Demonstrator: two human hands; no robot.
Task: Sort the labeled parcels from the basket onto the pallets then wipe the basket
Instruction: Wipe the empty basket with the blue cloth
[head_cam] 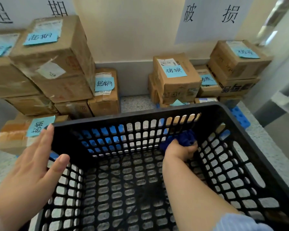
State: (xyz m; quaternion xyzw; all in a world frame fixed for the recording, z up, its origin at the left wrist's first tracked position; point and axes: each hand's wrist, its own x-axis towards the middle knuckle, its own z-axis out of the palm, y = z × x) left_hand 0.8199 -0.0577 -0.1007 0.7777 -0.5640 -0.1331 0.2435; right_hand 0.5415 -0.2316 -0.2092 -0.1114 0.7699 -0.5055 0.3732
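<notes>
A black plastic lattice basket (pixel 133 115) fills the lower half of the view, with no parcels inside it. My right hand (pixel 179 150) reaches into it and grips a crumpled dark blue cloth (pixel 184 139) against the inside of the far right wall. My left hand (pixel 33 157) lies with straight fingers on the outside of the basket's left wall, near the far left corner, thumb over the rim. Labeled cardboard parcels stand stacked at the back: one stack on the left (pixel 53 52) and one on the right (pixel 177 77), each box with a blue paper note.
A blue pallet (pixel 240 116) shows under the right stack. Two white paper signs with large characters hang on the wall, one (pixel 210 15) above the right stack. Speckled floor (pixel 135 103) lies between the stacks. A grey frame (pixel 277 90) stands at the right.
</notes>
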